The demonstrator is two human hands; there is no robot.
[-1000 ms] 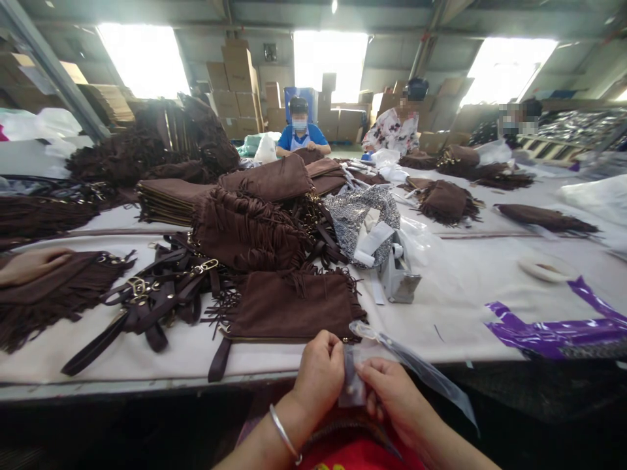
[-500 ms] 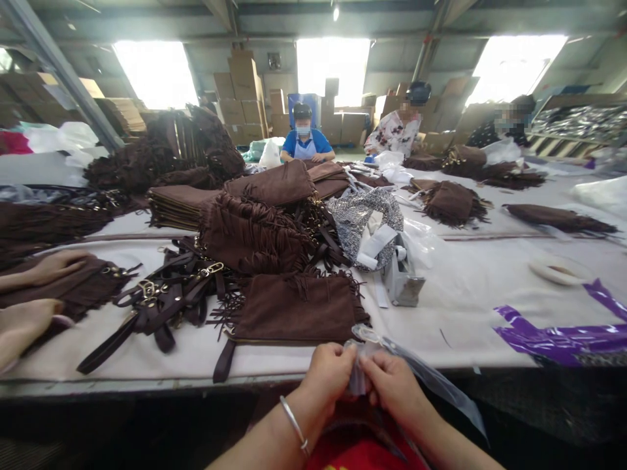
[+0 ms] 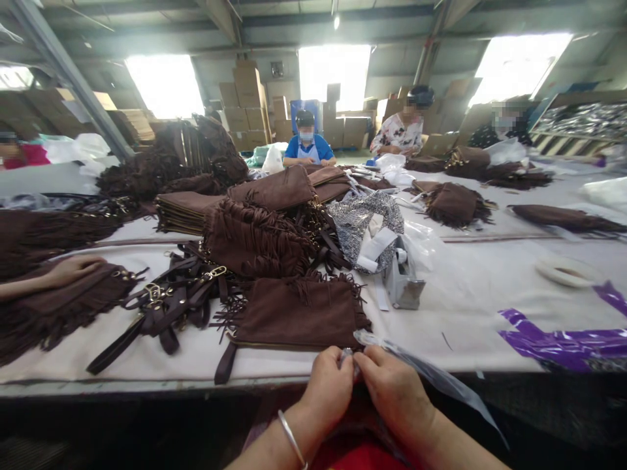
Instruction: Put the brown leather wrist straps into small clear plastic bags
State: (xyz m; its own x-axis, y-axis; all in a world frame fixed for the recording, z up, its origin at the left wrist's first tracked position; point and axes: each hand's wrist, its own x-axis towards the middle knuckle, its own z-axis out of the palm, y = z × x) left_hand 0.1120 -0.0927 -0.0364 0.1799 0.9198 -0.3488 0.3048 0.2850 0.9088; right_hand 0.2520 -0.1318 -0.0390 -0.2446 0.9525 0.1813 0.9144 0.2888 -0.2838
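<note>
My left hand and my right hand meet at the table's front edge, fingers and thumbs closed together. Both pinch a clear plastic bag, which trails off to the right past my right wrist. The part between my fingers is mostly hidden. Just beyond my hands lies a brown fringed pouch, flat, zipper edge toward me. Its dark wrist strap hangs over the table edge. A heap of brown straps with gold clasps lies to its left.
Behind the pouch rise stacked brown pouches. A grey tape dispenser stands beside a speckled bag. Purple plastic and a tape roll lie right. A co-worker's hand rests on a pouch at left; people sit across.
My hands have drawn closer together, and less plastic shows between them. At left, one of the co-worker's two hands has gone out of view. The camera view has shifted slightly.
</note>
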